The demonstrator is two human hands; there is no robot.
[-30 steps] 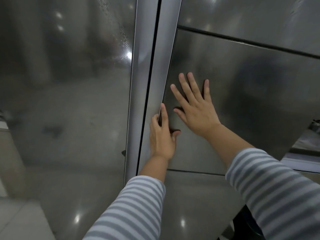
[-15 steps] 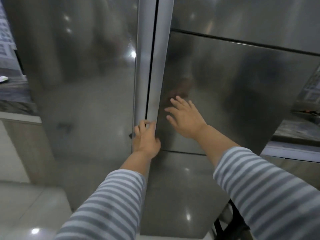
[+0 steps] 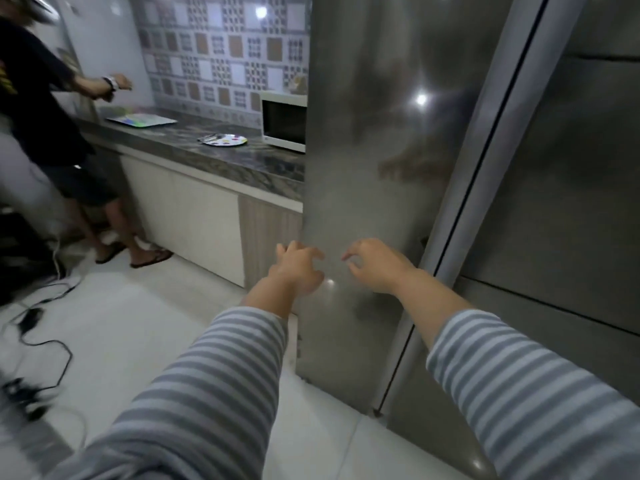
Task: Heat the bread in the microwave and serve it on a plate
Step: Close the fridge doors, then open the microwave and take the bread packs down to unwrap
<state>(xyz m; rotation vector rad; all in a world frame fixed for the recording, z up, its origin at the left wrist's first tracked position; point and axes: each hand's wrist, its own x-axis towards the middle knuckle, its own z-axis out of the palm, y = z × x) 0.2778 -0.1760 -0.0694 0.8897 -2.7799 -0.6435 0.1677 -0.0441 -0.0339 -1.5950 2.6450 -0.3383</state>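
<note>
A white microwave [image 3: 283, 121] stands on the dark stone counter [image 3: 242, 161], its door closed, partly hidden by the steel fridge [image 3: 381, 150]. A white plate [image 3: 223, 140] with coloured spots lies on the counter left of it. No bread is visible. My left hand [image 3: 296, 266] and my right hand [image 3: 375, 263] hover in front of the fridge's lower left panel, fingers loosely curled, holding nothing. Both sleeves are grey-striped.
Another person [image 3: 45, 109] in a dark shirt stands at the counter's far left. A flat tray [image 3: 140, 120] lies on the counter there. Black cables [image 3: 41, 337] trail across the white floor at the left. The fridge fills the right side.
Both hands have come off the fridge door seam and dropped lower. The view has swung left, bringing the counter, microwave, plate and the other person into sight.
</note>
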